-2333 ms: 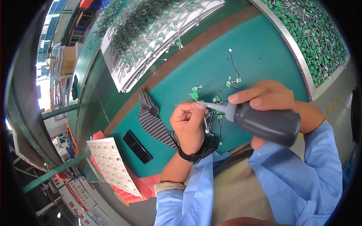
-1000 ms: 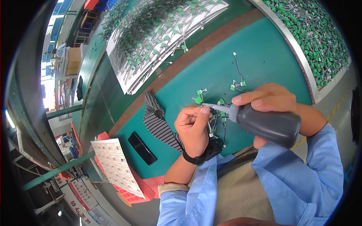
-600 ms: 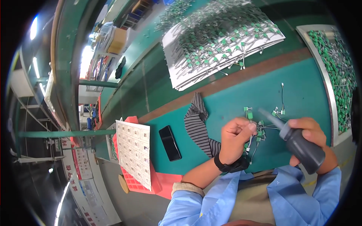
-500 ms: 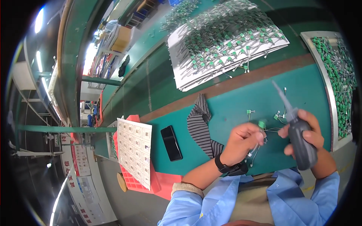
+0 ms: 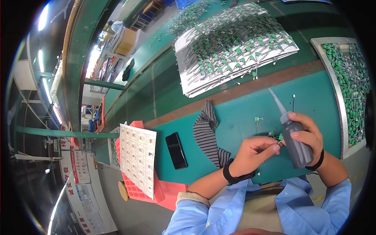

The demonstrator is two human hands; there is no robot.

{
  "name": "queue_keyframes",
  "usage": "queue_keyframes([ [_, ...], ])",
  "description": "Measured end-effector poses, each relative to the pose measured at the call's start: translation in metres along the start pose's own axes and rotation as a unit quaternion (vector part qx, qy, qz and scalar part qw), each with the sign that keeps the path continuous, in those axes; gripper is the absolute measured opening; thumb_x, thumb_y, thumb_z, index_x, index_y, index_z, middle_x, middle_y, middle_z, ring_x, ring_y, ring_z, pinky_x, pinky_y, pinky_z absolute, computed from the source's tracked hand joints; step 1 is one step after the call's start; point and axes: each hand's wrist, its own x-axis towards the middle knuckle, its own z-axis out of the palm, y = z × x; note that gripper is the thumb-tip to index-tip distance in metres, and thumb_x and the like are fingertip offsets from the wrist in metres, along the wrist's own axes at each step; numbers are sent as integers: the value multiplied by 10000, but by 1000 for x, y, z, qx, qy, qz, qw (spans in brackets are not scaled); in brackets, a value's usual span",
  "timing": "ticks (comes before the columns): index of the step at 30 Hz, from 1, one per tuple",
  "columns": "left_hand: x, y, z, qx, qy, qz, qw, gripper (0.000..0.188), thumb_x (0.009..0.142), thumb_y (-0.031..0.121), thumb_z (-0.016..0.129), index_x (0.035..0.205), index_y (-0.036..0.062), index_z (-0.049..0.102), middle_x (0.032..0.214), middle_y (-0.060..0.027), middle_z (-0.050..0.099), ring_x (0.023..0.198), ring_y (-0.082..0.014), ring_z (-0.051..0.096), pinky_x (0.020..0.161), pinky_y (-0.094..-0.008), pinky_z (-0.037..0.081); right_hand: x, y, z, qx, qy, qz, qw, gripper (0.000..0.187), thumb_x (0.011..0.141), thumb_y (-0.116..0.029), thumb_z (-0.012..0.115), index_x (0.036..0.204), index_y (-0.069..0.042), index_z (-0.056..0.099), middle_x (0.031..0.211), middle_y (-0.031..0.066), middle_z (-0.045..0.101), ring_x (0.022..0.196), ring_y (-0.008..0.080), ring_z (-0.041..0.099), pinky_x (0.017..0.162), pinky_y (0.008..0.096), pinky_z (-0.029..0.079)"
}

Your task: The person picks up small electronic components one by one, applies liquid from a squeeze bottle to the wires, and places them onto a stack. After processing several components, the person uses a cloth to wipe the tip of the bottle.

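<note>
My left hand (image 5: 253, 155) is closed in a pinch at the table's front. At its fingertips shows a small green connector (image 5: 281, 137) with a thin lead. My right hand (image 5: 309, 135) is wrapped round a dark grey squeeze bottle (image 5: 296, 147). The bottle leans to the left, its long pale nozzle (image 5: 277, 101) pointing up and away from me. Bottle and connector are close together; whether they touch I cannot tell. Beyond my hands another green connector (image 5: 257, 119) with a short lead lies on the green mat (image 5: 235, 107), near a loose cable (image 5: 293, 102).
A striped cloth sleeve (image 5: 207, 137) and a black phone (image 5: 176, 150) lie left of my hands. Further left, a printed sheet (image 5: 138, 158) rests on red trays (image 5: 172, 192). White boards (image 5: 187, 88) piled with wired connectors stand behind. A metal-rimmed tray (image 5: 340, 105) of connectors stands at right.
My right hand has moved the bottle left and slightly down, closer to my left hand. My left hand has shifted slightly, and the connector at its fingertips is now beside the bottle.
</note>
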Motion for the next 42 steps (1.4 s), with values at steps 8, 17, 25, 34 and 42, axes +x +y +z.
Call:
queue_keyframes([
  [8,4,2,-11,-15,193,21,981,123,977,72,600,1028,8,690,796,-52,703,554,-25,466,504,-181,347,-3,-3,-7,80,161,-65,982,609,852,-284,811,1306,-78,461,1169,315,615,806,270,703,643,346,584],
  [17,10,-4,-5,-45,200,43,978,100,978,76,620,976,-9,673,783,-72,698,556,-29,460,504,-193,344,4,1,-15,42,9,-125,991,792,738,-473,869,1246,-2,484,1136,269,666,677,242,688,531,306,531],
  [25,7,-3,-2,-29,200,57,978,104,978,77,621,976,-13,673,779,-72,700,564,-30,474,513,-191,355,4,-2,-15,-1,5,-117,993,776,731,-467,877,1231,-11,498,1140,267,673,661,233,687,509,290,521],
  [34,8,-3,-5,-25,201,68,977,111,976,82,628,986,-14,682,777,-70,701,564,-28,474,512,-190,353,8,-2,-17,4,-7,-120,993,786,707,-455,896,1225,-14,503,1146,281,671,695,248,699,535,305,539],
  [42,8,-2,-3,-33,198,68,977,130,976,80,623,1017,-20,696,777,-72,699,561,-27,460,516,-189,344,6,-5,-15,11,-1,-100,995,793,701,-460,897,1232,-32,493,1146,284,669,724,264,706,569,318,555],
])
